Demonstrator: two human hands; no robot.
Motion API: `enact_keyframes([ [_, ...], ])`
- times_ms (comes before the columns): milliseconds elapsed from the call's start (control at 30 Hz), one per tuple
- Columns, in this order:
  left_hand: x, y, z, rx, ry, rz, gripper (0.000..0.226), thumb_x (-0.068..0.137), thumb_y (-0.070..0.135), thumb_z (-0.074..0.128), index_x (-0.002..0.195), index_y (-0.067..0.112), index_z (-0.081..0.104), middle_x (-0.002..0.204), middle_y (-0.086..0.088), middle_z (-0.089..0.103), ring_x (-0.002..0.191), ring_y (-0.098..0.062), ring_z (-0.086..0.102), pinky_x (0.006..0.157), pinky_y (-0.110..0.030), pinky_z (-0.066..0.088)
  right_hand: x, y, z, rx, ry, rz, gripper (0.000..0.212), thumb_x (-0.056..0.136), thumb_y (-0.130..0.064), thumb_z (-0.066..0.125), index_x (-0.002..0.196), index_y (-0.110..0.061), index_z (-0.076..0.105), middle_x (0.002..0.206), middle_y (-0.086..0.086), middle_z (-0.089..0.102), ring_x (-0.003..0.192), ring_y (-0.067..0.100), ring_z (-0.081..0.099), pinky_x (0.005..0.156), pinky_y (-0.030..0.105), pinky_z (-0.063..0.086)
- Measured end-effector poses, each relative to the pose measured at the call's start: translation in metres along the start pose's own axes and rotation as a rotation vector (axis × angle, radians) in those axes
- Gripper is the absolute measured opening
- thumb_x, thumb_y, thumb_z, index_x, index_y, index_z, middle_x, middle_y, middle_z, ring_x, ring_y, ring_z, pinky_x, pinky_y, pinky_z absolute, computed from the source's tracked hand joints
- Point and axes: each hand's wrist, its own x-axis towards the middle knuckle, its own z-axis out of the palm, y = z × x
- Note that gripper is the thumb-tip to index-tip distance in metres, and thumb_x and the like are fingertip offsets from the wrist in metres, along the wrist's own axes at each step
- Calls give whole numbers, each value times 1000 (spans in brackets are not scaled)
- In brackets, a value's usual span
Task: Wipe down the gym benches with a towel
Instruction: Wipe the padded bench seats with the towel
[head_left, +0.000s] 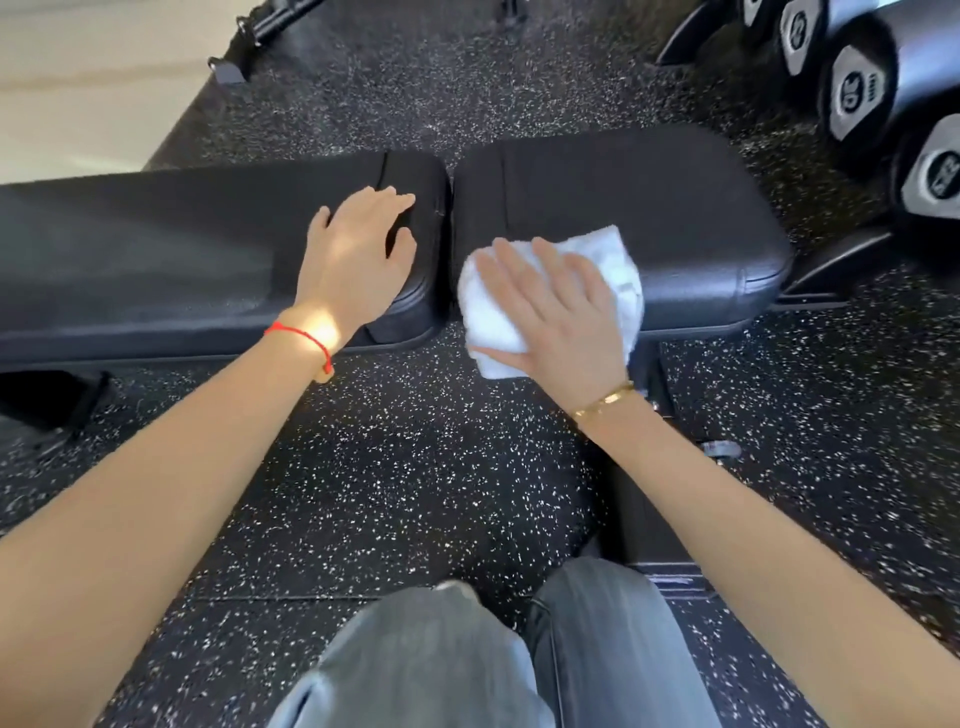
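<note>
A black padded gym bench lies across the view in two pads: a long back pad (156, 249) on the left and a shorter seat pad (649, 208) on the right, with a narrow gap between them. My left hand (358, 260) rests flat, fingers apart, on the right end of the long pad. A folded white towel (618, 260) lies on the near left part of the seat pad and hangs over its front edge. My right hand (556, 306) presses flat on top of the towel.
Speckled black rubber floor (415, 467) surrounds the bench. Hex dumbbells (857, 93) sit on a rack at the upper right. The bench's frame and a wheel (722, 449) lie under my right forearm. Another black machine base (260, 31) stands at the far upper left. My jeans-clad legs (467, 660) are at the bottom.
</note>
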Motion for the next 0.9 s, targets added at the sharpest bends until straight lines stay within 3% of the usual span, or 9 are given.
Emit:
enact_keyframes([
  [133,-1,5,-3,2,8,3,46,99,31,37,139,18,53,146,-6,52,140,-25,40,114,-54,30,-39,52,-16,-24,-1,234,80,89,-77,47,145,-21,49,150,0,50,134,30,48,111,45,27],
  [233,-6,17,2,30,4,-43,47,100,34,39,143,17,49,151,-6,45,145,-26,33,118,-54,21,-35,51,-20,14,-32,347,82,88,-79,46,145,-20,49,149,0,51,137,31,42,113,49,24],
  [367,-10,28,5,32,56,-73,47,99,36,41,141,16,50,149,-8,47,144,-28,33,117,-57,20,-6,10,-9,4,-63,147,80,86,-75,53,146,-22,48,148,-3,51,134,30,49,112,49,29],
  [500,-10,40,4,20,80,-48,48,96,39,41,137,18,52,143,-7,52,138,-28,40,115,-58,24,-23,39,-16,15,-63,83,78,90,-74,49,149,-23,44,153,-2,46,136,29,48,113,45,30],
  [700,-2,82,15,0,20,49,51,97,42,35,141,21,49,145,-3,50,138,-23,40,116,-55,24,-51,96,-31,69,-88,428,83,87,-81,43,144,-21,50,148,0,51,138,33,42,115,51,25],
  [767,-1,88,22,-5,-12,47,49,99,41,36,143,22,47,149,-3,45,141,-22,37,117,-57,18,-40,77,-28,45,-92,378,82,87,-80,43,145,-22,49,149,-1,50,138,32,43,116,53,23],
  [900,-2,88,26,13,20,42,53,96,46,31,142,25,49,149,0,45,139,-18,38,116,-57,17,-41,79,-26,27,-105,102,79,90,-76,46,149,-23,44,153,-1,46,138,30,45,117,49,28],
])
